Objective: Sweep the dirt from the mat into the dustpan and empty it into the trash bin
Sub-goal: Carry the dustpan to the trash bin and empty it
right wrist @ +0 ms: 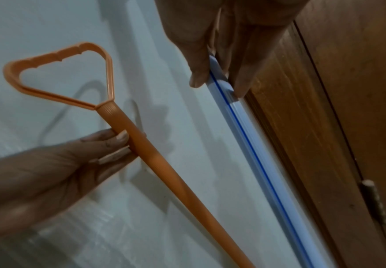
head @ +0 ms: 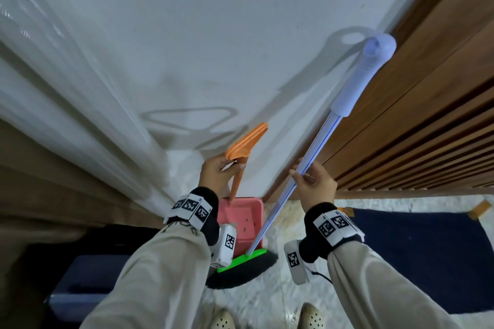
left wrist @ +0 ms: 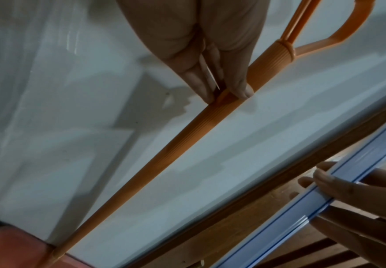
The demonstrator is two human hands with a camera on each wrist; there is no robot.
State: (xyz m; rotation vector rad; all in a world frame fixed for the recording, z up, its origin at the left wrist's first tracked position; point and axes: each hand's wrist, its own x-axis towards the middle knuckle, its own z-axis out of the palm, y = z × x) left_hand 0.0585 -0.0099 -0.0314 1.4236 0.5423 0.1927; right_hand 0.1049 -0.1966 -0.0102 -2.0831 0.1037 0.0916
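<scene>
My left hand (head: 222,171) pinches the ribbed orange shaft (left wrist: 187,141) of the dustpan just below its loop grip (right wrist: 13,76). The pink pan (head: 240,216) stands on the floor against the wall, with a few dark specks inside. My right hand (head: 315,184) holds the pale blue broom pole (head: 315,149) between thumb and fingers, about halfway up. The pole leans toward the wooden panel; its green head (head: 240,259) and black bristles (head: 235,278) rest at the pan's mouth. The dark blue mat (head: 427,254) lies on the floor to the right.
A white wall (head: 213,48) is straight ahead, a pale curtain (head: 66,88) on the left, slatted wooden panels (head: 427,128) on the right. A dark blue container (head: 80,280) sits low at the left. My shoes (head: 222,320) stand on the light floor.
</scene>
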